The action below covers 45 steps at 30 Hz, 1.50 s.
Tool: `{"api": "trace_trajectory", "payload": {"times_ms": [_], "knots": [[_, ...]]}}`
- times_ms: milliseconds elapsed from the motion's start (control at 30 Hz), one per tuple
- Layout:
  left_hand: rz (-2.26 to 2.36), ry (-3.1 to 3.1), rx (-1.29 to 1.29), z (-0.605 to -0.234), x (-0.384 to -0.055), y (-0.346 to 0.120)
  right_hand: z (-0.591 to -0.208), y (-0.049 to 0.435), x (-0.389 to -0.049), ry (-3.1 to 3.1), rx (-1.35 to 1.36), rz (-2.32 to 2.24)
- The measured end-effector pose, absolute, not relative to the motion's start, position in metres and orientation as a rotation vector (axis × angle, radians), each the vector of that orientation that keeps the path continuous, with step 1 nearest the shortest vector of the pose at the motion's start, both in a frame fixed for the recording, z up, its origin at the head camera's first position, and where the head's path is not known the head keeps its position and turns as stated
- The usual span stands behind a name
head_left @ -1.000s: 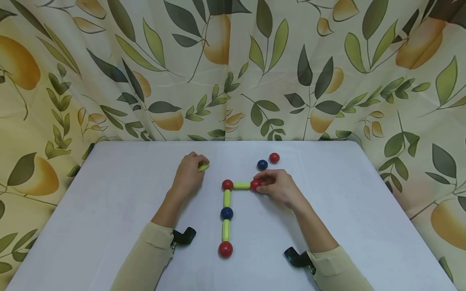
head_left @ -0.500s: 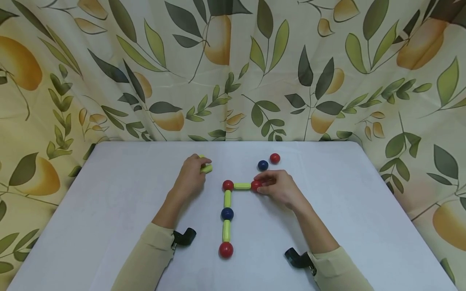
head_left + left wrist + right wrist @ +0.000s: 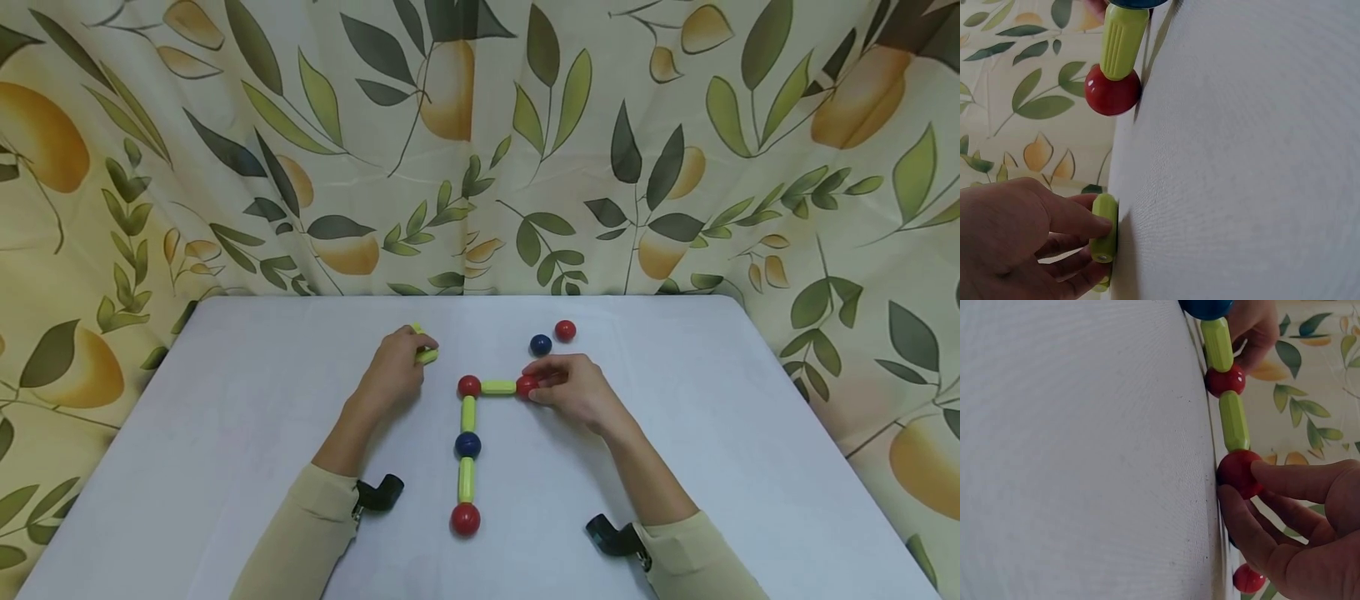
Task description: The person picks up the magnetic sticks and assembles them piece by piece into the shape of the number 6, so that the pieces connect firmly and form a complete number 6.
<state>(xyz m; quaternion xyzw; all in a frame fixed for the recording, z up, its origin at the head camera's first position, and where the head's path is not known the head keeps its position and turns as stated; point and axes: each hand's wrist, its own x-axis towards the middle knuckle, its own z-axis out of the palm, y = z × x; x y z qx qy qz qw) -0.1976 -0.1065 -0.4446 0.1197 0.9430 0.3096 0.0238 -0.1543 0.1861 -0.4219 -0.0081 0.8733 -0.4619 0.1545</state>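
Note:
My left hand [image 3: 392, 367] pinches a yellow-green rod [image 3: 1104, 215] between thumb and fingers, just above or on the table. A second such rod [image 3: 417, 328] shows at its fingers, mostly hidden; whether it is held is unclear. My right hand [image 3: 577, 387] grips a red ball [image 3: 1239, 474] with thumb and fingertips. That ball ends a short rod [image 3: 498, 387], whose other end meets a red corner ball [image 3: 468, 386]. From the corner, a rod [image 3: 468, 414], a blue ball [image 3: 468, 445], another rod [image 3: 467, 480] and a red ball [image 3: 465, 519] run toward me.
A loose blue ball [image 3: 541, 345] and a loose red ball [image 3: 566, 331] lie beyond my right hand. The white table [image 3: 225, 450] ends at a leaf-and-fruit patterned curtain [image 3: 480, 167]. Black wrist cameras [image 3: 381, 492] sit at both cuffs.
The rod in my left hand has shifted slightly toward the right and nearer to me, and a second rod has come into sight behind the fingers. My right hand stays on the red ball.

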Motion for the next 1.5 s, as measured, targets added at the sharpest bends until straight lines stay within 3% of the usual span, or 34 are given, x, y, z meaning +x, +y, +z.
{"api": "trace_trajectory", "payload": {"times_ms": [733,1500], "knots": [[0.989,2.778,0.436,-0.416,-0.191,-0.105,-0.422,0.186,-0.157,2.514,-0.042,-1.306],[1.079,2.492,0.792,-0.395,-0.168,-0.074,-0.422,0.187,-0.157,2.497,-0.047,-1.324]]}}
